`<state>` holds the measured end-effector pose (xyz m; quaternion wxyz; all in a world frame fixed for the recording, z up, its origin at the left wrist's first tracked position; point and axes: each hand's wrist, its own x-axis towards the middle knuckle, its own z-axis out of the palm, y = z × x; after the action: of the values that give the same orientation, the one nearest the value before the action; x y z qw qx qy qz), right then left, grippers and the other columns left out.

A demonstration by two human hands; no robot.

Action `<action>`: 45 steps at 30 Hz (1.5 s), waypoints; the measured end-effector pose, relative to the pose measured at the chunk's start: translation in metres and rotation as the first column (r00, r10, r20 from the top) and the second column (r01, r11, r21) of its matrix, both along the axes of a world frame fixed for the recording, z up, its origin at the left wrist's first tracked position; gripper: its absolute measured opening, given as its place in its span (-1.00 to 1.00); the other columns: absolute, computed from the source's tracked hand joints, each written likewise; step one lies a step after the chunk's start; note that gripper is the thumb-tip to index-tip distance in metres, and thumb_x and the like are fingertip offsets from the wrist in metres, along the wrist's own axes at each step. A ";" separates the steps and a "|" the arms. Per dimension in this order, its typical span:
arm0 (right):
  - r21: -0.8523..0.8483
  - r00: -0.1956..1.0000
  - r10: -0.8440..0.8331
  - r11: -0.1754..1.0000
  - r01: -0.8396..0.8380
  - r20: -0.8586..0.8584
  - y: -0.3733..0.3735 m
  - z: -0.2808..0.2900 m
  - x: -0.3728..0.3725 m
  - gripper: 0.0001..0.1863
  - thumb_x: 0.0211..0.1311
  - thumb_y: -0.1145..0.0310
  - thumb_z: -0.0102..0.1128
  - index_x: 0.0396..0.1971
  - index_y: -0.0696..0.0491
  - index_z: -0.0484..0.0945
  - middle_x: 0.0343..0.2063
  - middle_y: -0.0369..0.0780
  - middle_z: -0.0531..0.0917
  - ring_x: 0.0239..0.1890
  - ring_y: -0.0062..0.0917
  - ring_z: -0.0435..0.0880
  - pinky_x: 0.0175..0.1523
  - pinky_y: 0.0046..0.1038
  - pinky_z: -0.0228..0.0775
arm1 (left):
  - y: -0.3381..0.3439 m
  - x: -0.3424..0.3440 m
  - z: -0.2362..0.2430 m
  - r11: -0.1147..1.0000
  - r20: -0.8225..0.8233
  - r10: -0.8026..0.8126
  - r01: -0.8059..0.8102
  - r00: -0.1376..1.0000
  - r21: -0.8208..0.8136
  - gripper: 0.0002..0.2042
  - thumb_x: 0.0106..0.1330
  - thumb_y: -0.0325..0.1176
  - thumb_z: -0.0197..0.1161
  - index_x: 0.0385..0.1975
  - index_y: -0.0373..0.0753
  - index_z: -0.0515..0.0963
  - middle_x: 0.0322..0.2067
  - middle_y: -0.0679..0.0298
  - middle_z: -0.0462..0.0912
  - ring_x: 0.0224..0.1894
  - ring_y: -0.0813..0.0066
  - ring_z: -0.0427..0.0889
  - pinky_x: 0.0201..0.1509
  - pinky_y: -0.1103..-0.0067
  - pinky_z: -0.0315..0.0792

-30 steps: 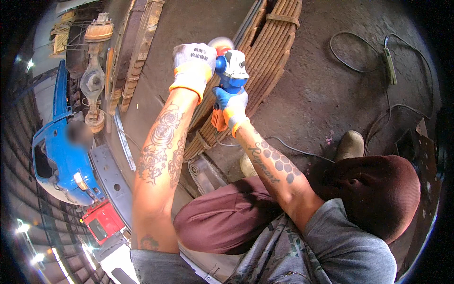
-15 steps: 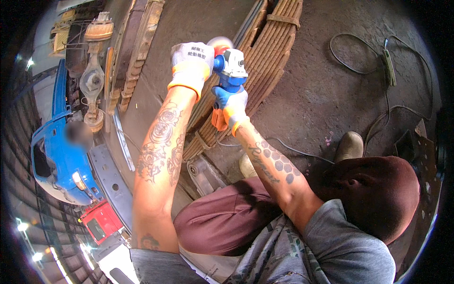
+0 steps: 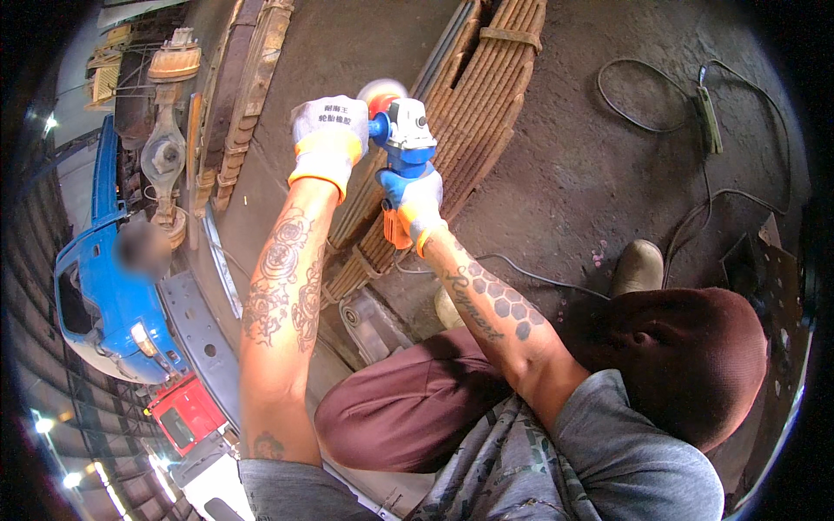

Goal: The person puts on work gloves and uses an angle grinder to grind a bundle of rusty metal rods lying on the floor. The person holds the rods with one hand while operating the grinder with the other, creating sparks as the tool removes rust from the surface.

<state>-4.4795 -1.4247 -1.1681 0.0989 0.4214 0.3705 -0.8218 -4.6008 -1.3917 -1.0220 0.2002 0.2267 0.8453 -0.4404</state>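
Observation:
An angle grinder (image 3: 408, 132), with a white gear head and a blue and orange body, is held in both my hands. My left hand (image 3: 332, 137), in a grey-white glove with an orange and yellow cuff, is closed round its side handle. Gloved likewise, my right hand (image 3: 417, 200) wraps the body below the head. The grinder's disc (image 3: 382, 90) looks blurred, with an orange-red part beside it. Under the tool lies a long stack of rusty leaf springs (image 3: 486, 108) bound with clamps. Whether the disc touches the springs I cannot tell.
A cord (image 3: 543, 282) runs from the grinder across the dirty floor to looped cable (image 3: 638, 128) at right. My knee (image 3: 408, 399) is close below the springs, beside a grey metal part (image 3: 369, 326). More rusty springs (image 3: 252, 104), an axle (image 3: 165, 156) and a blue truck cab (image 3: 113, 304) stand left.
My two hands and the grinder have shifted slightly left and a little nearer to me over the springs. Both hands keep their hold. The whole view has also shifted slightly.

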 end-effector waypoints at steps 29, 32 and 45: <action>-0.041 0.989 -0.147 0.988 0.147 0.000 -0.011 -0.007 -0.008 -0.56 -0.09 0.32 0.58 -0.13 0.07 0.70 -0.31 -0.19 0.81 -0.31 -0.41 0.79 -0.18 -0.28 0.65 | 0.018 -0.002 0.003 0.994 0.007 -0.106 0.106 0.994 0.019 -0.80 0.35 -0.33 0.31 -0.15 -0.09 0.83 -0.15 0.10 0.85 -0.09 0.12 0.86 0.01 0.21 0.69; -0.034 0.985 -0.173 0.984 0.172 -0.007 -0.009 -0.004 -0.007 -0.56 -0.09 0.33 0.58 -0.13 0.08 0.70 -0.32 -0.20 0.81 -0.32 -0.42 0.79 -0.20 -0.28 0.64 | 0.018 -0.002 -0.001 0.994 0.012 -0.112 0.112 0.994 0.000 -0.80 0.35 -0.33 0.31 -0.13 -0.10 0.82 -0.15 0.11 0.85 -0.07 0.12 0.86 0.02 0.20 0.69; -0.037 0.985 -0.174 0.984 0.173 -0.017 -0.014 -0.008 -0.007 -0.56 -0.04 0.35 0.60 -0.10 0.09 0.69 -0.28 -0.21 0.81 -0.29 -0.46 0.78 -0.16 -0.32 0.63 | 0.021 0.001 0.004 0.991 0.021 -0.137 0.137 0.990 0.012 -0.81 0.32 -0.32 0.33 -0.15 -0.10 0.83 -0.16 0.10 0.85 -0.09 0.13 0.86 0.00 0.21 0.69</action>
<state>-4.4865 -1.4390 -1.1762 0.0305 0.4418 0.3187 -0.8380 -4.5999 -1.3706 -1.0182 0.1777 0.2901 0.8278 -0.4461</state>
